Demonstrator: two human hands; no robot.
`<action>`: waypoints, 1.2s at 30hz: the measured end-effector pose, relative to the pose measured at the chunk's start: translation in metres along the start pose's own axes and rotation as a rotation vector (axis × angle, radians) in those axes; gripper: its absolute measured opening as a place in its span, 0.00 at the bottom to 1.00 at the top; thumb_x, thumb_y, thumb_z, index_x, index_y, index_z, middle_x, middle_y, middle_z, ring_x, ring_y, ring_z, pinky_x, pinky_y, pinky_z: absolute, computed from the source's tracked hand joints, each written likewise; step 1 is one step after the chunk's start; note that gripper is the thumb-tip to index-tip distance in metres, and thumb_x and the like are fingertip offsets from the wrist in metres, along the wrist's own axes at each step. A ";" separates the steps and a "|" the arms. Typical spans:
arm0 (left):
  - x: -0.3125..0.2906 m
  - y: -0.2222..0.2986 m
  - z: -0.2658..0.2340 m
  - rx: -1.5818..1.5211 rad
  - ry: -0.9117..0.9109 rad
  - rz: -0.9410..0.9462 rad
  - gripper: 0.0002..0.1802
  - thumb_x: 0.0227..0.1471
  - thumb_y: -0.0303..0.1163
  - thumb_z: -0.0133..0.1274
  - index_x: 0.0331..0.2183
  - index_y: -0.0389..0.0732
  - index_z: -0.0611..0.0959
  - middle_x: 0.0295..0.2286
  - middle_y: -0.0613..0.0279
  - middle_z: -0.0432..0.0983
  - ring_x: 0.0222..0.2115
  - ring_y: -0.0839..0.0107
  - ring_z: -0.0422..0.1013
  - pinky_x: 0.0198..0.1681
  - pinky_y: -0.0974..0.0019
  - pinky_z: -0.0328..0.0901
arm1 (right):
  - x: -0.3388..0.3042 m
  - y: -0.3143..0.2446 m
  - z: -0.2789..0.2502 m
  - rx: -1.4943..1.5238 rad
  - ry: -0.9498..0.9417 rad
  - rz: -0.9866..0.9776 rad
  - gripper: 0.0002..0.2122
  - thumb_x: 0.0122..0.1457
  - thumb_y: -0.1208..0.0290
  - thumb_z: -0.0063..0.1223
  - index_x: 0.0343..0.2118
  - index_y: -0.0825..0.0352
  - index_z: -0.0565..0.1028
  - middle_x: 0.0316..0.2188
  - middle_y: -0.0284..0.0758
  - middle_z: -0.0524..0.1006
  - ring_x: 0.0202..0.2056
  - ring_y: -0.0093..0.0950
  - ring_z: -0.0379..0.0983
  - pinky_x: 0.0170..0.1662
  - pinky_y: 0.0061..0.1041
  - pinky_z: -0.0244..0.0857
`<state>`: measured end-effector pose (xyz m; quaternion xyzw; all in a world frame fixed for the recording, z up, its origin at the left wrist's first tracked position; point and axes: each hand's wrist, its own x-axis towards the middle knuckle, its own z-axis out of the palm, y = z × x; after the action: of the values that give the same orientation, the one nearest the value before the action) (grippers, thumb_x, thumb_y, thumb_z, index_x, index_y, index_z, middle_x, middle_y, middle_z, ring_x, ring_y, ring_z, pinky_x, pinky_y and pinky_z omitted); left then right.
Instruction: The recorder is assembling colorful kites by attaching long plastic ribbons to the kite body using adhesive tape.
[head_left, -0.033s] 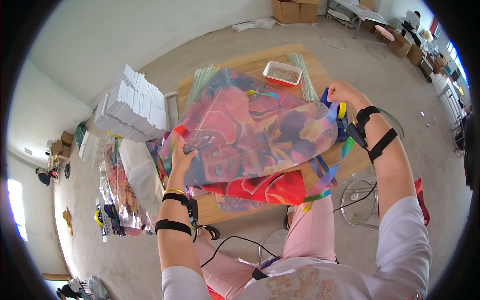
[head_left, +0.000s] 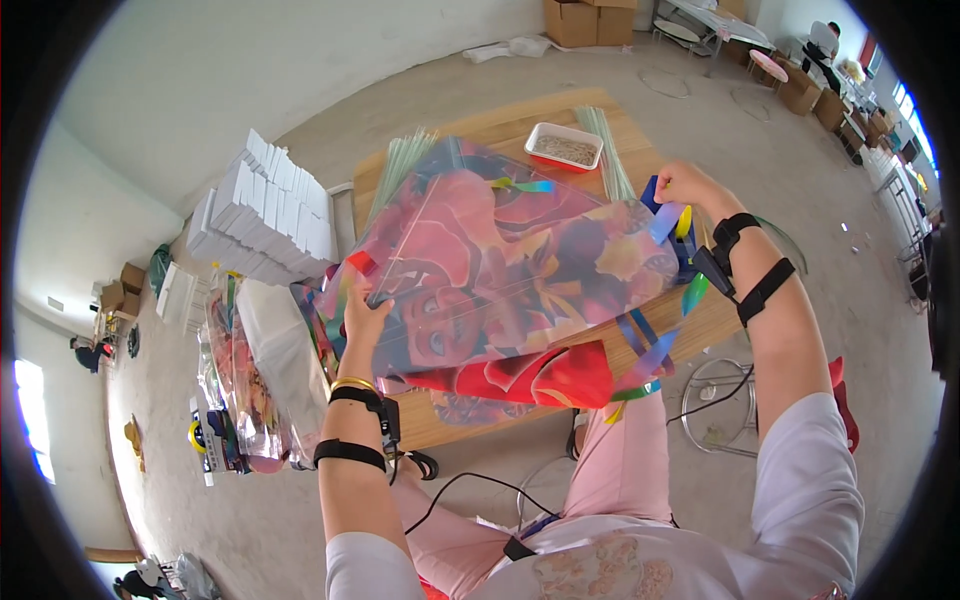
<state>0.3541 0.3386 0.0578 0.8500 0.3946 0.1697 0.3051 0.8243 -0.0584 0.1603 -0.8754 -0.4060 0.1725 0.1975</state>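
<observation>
The table (head_left: 490, 118) stood in the middle of the floor. The film sheet (head_left: 520, 280) lay across it, with the second sheet (head_left: 540, 378) partly beneath its near edge. On the far part of the table, one rod bundle (head_left: 402, 165) lay at left and another rod bundle (head_left: 607, 155) at right; the tray (head_left: 540, 130) sat between them, beside the right-hand bundle. The tape dispenser (head_left: 686, 255) was located at the right edge, near the right hand (head_left: 690, 183). The left hand (head_left: 367, 310) was positioned at the film sheet's left edge. The block stack (head_left: 265, 210) stood left of the table, with wrapped packs (head_left: 250, 370) nearer.
</observation>
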 end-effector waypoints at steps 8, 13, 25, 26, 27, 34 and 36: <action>-0.127 0.088 0.064 0.301 -0.040 0.535 0.31 0.46 0.44 0.62 0.50 0.44 0.74 0.49 0.52 0.67 0.53 0.50 0.60 0.59 0.45 0.50 | -0.005 0.019 -0.008 0.138 -0.105 0.130 0.09 0.45 0.74 0.65 0.31 0.69 0.79 0.26 0.35 0.80 0.27 0.23 0.76 0.31 0.25 0.69; -0.172 0.102 0.083 0.319 -0.100 0.519 0.34 0.47 0.53 0.60 0.51 0.44 0.74 0.47 0.55 0.70 0.52 0.55 0.62 0.59 0.46 0.49 | -0.015 -0.004 -0.007 0.162 -0.258 0.212 0.16 0.45 0.77 0.63 0.40 0.69 0.77 0.28 0.33 0.78 0.28 0.22 0.75 0.31 0.24 0.68; -0.191 0.103 0.074 0.279 -0.370 0.436 0.13 0.44 0.45 0.63 0.28 0.47 0.82 0.36 0.65 0.72 0.45 0.58 0.65 0.53 0.50 0.54 | -0.028 -0.012 0.008 0.137 -0.177 0.187 0.15 0.44 0.81 0.58 0.39 0.69 0.76 0.27 0.34 0.78 0.27 0.23 0.75 0.30 0.24 0.69; -0.197 0.102 0.072 0.280 -0.368 0.433 0.13 0.44 0.45 0.63 0.28 0.47 0.82 0.36 0.65 0.72 0.45 0.58 0.65 0.53 0.50 0.54 | -0.028 -0.013 0.009 0.136 -0.164 0.200 0.15 0.44 0.81 0.58 0.39 0.69 0.76 0.27 0.34 0.78 0.28 0.23 0.75 0.30 0.24 0.69; -0.203 0.103 0.068 0.267 -0.345 0.469 0.13 0.45 0.45 0.62 0.26 0.47 0.82 0.36 0.65 0.73 0.46 0.59 0.65 0.52 0.50 0.54 | -0.027 -0.014 0.010 0.135 -0.151 0.214 0.15 0.44 0.82 0.58 0.39 0.69 0.77 0.27 0.34 0.78 0.28 0.23 0.75 0.30 0.24 0.69; -0.213 0.095 0.059 0.198 -0.509 0.145 0.15 0.49 0.46 0.60 0.31 0.45 0.82 0.46 0.62 0.73 0.51 0.55 0.62 0.59 0.45 0.49 | -0.025 -0.011 0.016 0.136 -0.128 0.191 0.14 0.44 0.83 0.57 0.38 0.69 0.78 0.28 0.35 0.79 0.28 0.24 0.76 0.32 0.24 0.70; -0.219 0.096 0.068 0.216 -0.353 0.274 0.19 0.49 0.47 0.59 0.39 0.46 0.80 0.50 0.58 0.68 0.55 0.53 0.58 0.61 0.43 0.46 | -0.027 -0.011 0.015 0.156 -0.109 0.189 0.13 0.43 0.83 0.56 0.36 0.69 0.79 0.28 0.36 0.79 0.29 0.25 0.76 0.32 0.24 0.70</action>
<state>0.3058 0.0945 0.0586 0.9397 0.2319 0.0155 0.2509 0.7936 -0.0694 0.1566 -0.8810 -0.3174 0.2688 0.2253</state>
